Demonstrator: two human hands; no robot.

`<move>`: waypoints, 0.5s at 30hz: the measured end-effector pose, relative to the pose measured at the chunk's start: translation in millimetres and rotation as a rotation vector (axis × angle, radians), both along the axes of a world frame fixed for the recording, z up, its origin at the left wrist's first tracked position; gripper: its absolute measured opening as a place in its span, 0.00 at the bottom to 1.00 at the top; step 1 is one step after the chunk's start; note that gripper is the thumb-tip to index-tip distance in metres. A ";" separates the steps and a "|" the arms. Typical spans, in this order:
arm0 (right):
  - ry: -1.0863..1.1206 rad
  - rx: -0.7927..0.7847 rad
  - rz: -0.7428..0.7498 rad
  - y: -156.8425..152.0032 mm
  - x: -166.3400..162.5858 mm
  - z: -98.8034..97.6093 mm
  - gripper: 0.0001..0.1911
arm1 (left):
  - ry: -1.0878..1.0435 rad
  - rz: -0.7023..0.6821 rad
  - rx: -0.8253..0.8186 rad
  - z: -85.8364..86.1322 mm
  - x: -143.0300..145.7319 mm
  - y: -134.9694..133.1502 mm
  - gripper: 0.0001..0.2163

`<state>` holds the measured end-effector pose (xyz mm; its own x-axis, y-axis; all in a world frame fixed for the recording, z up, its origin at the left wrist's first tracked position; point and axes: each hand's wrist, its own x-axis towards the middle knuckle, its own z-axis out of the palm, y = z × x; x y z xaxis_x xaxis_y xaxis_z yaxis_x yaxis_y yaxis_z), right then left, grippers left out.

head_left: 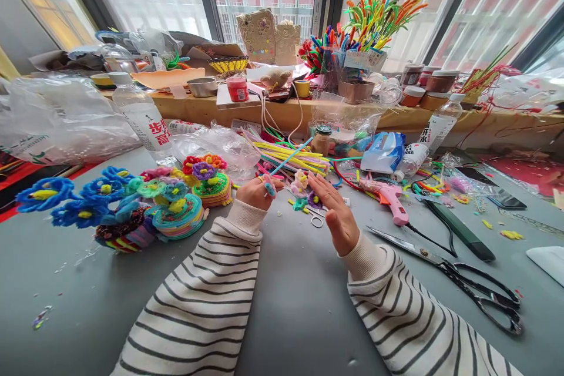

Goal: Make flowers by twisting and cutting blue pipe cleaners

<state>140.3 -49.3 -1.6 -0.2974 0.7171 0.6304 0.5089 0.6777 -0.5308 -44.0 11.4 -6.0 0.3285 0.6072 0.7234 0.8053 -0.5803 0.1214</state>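
My left hand [258, 191] is closed around a light blue pipe cleaner [291, 155] that slants up to the right, with a small pink and blue coil at the fingers. My right hand [335, 214] stands on edge with its fingers stretched out, holding nothing. Its fingertips are close to small pipe-cleaner flowers [304, 191] on the grey table [291, 305]. Both arms wear striped sleeves.
Pipe-cleaner flower coasters [176, 211] and blue flowers [44, 194] lie at the left. A pink glue gun [392, 200], large black scissors [467, 279], small scissors [316, 220], loose yellow pipe cleaners [286, 158], water bottles [141, 117] and plastic bags crowd the back. A wooden shelf holds jars and pipe-cleaner bundles [374, 12].
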 end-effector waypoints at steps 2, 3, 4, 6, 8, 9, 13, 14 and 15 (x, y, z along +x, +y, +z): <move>-0.005 0.005 -0.005 0.0 0.1 -0.3 0.29 | 0.002 -0.005 -0.008 -0.4 0.0 0.6 0.09; -0.011 0.013 -0.009 -0.1 0.1 -0.1 0.28 | 0.005 -0.005 -0.006 -0.7 -0.1 0.8 0.09; -0.018 0.026 -0.018 -0.3 0.1 0.1 0.28 | 0.008 0.000 -0.001 -1.0 -0.1 1.0 0.09; -0.033 0.063 -0.048 -0.6 0.0 0.8 0.27 | 0.018 0.024 0.010 -1.6 0.1 1.0 0.10; -0.064 0.099 -0.072 -0.5 -0.2 1.2 0.26 | 0.029 0.060 0.020 -2.1 0.4 0.8 0.11; -0.081 0.110 -0.080 -0.4 -0.3 1.2 0.25 | 0.036 0.073 0.021 -2.1 0.5 0.7 0.12; -0.122 0.130 -0.092 0.5 0.0 0.0 0.21 | 0.072 0.078 -0.005 -0.8 1.0 -0.4 0.12; -0.130 0.134 -0.089 0.8 0.1 -0.5 0.21 | 0.078 0.080 -0.001 -0.4 1.1 -0.6 0.12; -0.137 0.140 -0.084 1.0 0.1 -1.0 0.20 | 0.079 0.086 0.013 -0.1 1.1 -0.6 0.11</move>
<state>140.4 -48.3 -2.6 -0.3300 0.6514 0.6832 0.6281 0.6918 -0.3563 -42.9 10.8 -6.1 0.3322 0.6262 0.7054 0.8588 -0.5100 0.0482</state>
